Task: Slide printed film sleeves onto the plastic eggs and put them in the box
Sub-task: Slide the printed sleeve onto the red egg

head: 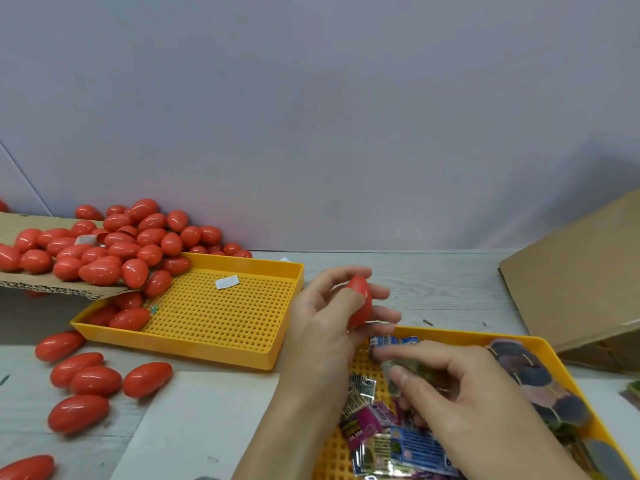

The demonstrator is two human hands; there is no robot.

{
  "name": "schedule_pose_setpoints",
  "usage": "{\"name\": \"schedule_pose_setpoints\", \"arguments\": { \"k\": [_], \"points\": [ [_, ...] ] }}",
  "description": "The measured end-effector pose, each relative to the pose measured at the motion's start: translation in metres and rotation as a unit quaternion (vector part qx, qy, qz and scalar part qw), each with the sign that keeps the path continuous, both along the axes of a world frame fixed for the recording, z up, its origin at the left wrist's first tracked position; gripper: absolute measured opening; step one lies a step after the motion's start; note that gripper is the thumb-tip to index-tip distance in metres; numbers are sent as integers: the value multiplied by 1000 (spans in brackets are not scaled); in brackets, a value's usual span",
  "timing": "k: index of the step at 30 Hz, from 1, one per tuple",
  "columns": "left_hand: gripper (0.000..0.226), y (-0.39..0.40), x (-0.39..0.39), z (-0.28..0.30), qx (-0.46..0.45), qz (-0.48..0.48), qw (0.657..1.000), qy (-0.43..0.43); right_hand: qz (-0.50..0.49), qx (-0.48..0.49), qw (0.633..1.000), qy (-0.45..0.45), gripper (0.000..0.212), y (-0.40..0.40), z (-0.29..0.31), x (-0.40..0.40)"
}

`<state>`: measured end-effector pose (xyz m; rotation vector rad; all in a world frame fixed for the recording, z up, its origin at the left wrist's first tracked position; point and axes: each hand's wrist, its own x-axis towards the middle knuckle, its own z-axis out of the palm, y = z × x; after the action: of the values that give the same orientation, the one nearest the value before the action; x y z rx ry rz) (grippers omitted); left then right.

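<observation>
My left hand (329, 317) grips one red plastic egg (360, 299) upright between thumb and fingers, just above the near yellow tray's back rim. My right hand (460, 393) reaches into that yellow tray (467, 336) and pinches a printed film sleeve (405, 367) among several loose sleeves (398, 441). Banded stacks of dark sleeves (530, 375) lie along the tray's right side. The cardboard box (581, 275) stands at the right edge, tilted.
A heap of red eggs (114, 244) spills off a cardboard sheet (52, 287) into a second perforated yellow tray (221, 317). Several loose eggs (86, 379) lie on the table at left. White paper (194, 427) lies in front.
</observation>
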<state>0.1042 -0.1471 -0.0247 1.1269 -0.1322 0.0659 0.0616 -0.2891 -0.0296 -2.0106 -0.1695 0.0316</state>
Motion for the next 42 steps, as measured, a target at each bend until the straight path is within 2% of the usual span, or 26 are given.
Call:
{"name": "schedule_pose_setpoints", "arguments": {
  "k": [5, 9, 14, 20, 23, 26, 30, 37, 42],
  "points": [
    [14, -1, -4, 3, 50, -43, 998, -20, -83, 124, 989, 14, 43, 0, 3, 4],
    [9, -4, -8, 5, 149, -50, 986, -50, -111, 189, 976, -17, 57, -1, 10, 3],
    [34, -3, -11, 6, 217, -69, 971, -74, -136, 251, 957, -42, 59, -3, 12, 4],
    [12, -2, -11, 5, 212, -76, 971, -84, -132, 312, 941, -23, 54, -6, 9, 8],
    [7, 0, -8, 5, 133, -79, 986, -57, -87, 304, 949, 1, 42, -6, 8, 8],
    [7, 0, -5, 4, 88, -68, 993, -34, -75, 269, 960, -1, 47, -6, 6, 7],
    [12, -2, -3, 1, 134, -59, 988, -44, -60, 281, 958, -16, 34, -4, 7, 6],
    [18, -3, -5, 0, 175, -63, 981, -57, -59, 269, 961, -21, 36, -6, 7, 6],
    [19, -5, -5, -2, 187, -70, 979, -42, -16, 267, 963, 5, 36, -5, 4, 6]
  ]
}}
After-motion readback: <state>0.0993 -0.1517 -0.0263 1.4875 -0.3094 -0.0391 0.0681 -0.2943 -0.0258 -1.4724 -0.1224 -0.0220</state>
